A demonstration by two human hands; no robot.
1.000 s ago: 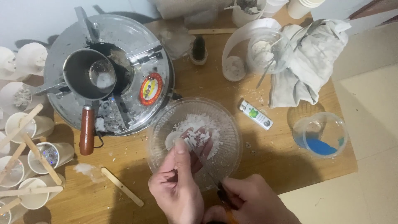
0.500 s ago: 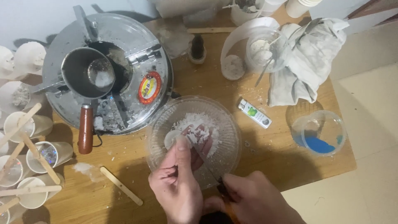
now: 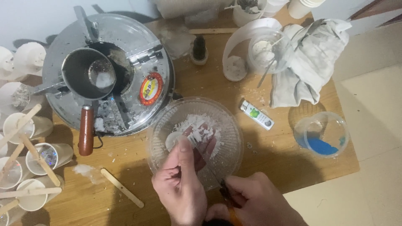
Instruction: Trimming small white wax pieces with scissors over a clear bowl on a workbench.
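Note:
A clear glass bowl (image 3: 228,125) sits on the wooden table and holds white wax flakes (image 3: 194,125). My left hand (image 3: 182,184) reaches over the bowl's near rim and pinches a white wax piece (image 3: 172,139) between thumb and fingers. Just right of it, my right hand (image 3: 255,203) grips a knife (image 3: 220,184) whose thin blade angles up toward the wax piece. The knife's handle is mostly hidden in my fist.
A round metal stove (image 3: 142,75) carries a small pot (image 3: 86,77) with a brown handle at the back left. Paper cups with wooden sticks (image 3: 35,155) line the left edge. A lighter (image 3: 256,114), a blue-filled cup (image 3: 321,134), a grey cloth (image 3: 310,58) and a loose stick (image 3: 121,187) lie around.
Both hands stay over the bowl's near rim, shifting only slightly; the flakes and other objects have not moved.

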